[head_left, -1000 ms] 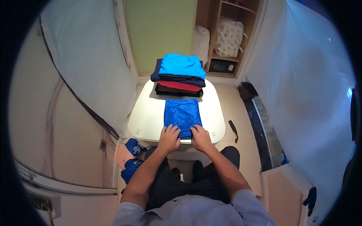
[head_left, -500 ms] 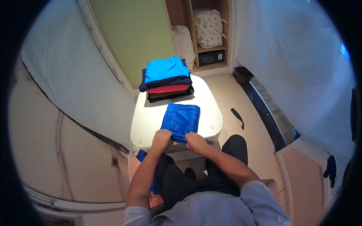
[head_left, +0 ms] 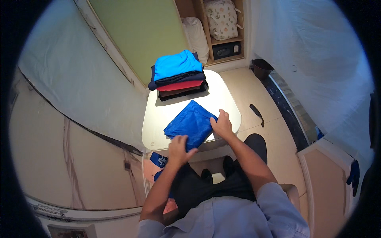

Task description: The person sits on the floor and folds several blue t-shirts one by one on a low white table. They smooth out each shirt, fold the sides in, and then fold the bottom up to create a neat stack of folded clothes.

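Observation:
A folded blue garment [head_left: 191, 122] lies turned like a diamond on the white table [head_left: 226, 95], its near corner reaching over the front edge. My left hand [head_left: 180, 150] is beside that near corner, thumb and fingers apart. At the garment's right corner is my right hand [head_left: 222, 126], its thumb side touching or just above the cloth and its fingers spread. Farther back on the table stands a stack of folded clothes [head_left: 180, 84], dark and red layers with a bright blue piece [head_left: 176, 65] on top.
More blue and pink cloth [head_left: 158, 159] lies low beside my left leg. A black strap-like object [head_left: 256, 113] is on the floor to the right. Beyond the table, an open shelf holds a patterned bag [head_left: 222, 20] and a black safe [head_left: 226, 50]. Plastic sheeting [head_left: 309, 67] hangs at the right.
The blue garment has turned from squared to the table into a diamond. Both hands have loosened from its near edge; the right has moved up and right to another corner.

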Available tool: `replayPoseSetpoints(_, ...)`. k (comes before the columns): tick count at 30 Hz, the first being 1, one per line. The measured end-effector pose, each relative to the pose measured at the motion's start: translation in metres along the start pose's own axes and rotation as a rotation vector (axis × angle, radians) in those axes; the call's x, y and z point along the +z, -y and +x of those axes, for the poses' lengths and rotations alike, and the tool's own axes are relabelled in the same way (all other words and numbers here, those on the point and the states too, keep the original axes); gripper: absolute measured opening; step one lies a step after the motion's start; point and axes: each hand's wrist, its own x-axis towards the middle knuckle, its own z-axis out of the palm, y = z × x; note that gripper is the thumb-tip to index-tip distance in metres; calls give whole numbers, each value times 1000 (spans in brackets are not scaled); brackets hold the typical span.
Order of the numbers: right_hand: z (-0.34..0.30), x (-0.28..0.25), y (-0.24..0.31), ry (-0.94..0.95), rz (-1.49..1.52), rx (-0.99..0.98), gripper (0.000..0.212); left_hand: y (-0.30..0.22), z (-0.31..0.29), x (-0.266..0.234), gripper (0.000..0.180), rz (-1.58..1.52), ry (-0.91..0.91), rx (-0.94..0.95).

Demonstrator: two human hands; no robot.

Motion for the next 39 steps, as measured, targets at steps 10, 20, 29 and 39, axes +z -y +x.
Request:
replayPoseSetpoints(10,21,11,-44,224,8,8,28,35,20,17,18,195,25,254)
replayPoseSetpoints(20,-18,-14,-62,53,110,28,17,56,21,-2,12,353,149,124)
replayPoseSetpoints(29,-19,-2,-3,-28,134,-659,15,35,37,4,24,-97,-59,122)
replayPoseSetpoints(39,9,43,-2,393,-484,-595,65,67,73,59,63,128,164,-156)
